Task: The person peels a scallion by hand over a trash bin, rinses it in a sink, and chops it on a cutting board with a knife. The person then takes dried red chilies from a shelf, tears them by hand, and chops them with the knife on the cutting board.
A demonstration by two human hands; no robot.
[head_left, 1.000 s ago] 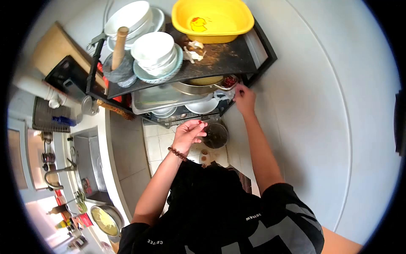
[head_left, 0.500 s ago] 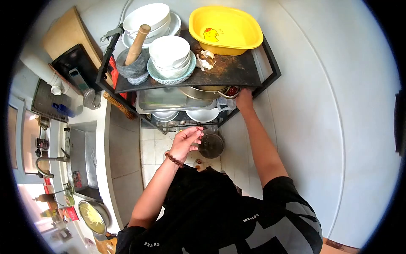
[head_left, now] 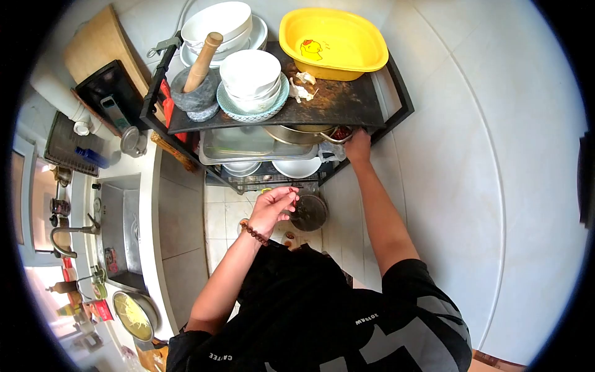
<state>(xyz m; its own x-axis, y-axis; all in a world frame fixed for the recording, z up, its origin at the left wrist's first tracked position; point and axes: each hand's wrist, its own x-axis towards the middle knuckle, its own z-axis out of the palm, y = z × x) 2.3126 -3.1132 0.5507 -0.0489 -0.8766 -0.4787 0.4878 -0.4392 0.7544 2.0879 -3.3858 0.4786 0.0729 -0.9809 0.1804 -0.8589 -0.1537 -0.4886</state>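
My left hand (head_left: 273,208) is raised in front of the rack with its fingertips pinched on a small red dried chili (head_left: 293,193). My right hand (head_left: 358,147) reaches in under the rack's top shelf at the right end. Its fingers are hidden by the shelf edge, next to dark red dried chilies (head_left: 339,133) and a crumpled clear plastic bag (head_left: 331,150). Just left of that hand stands a metal pot (head_left: 291,135). Below my left hand, on the floor, is a dark round bin (head_left: 310,214).
The black rack (head_left: 334,111) carries a yellow basin (head_left: 334,65), white bowls (head_left: 250,71), a stone mortar (head_left: 195,93) with a wooden pestle, and garlic skins (head_left: 302,93). At left are a sink (head_left: 121,229) and a bowl of pale shreds (head_left: 133,315). A wall (head_left: 452,186) stands at right.
My right hand stays under the shelf with barely any shift. My left hand keeps its pinch on the chili, and the view has moved slightly.
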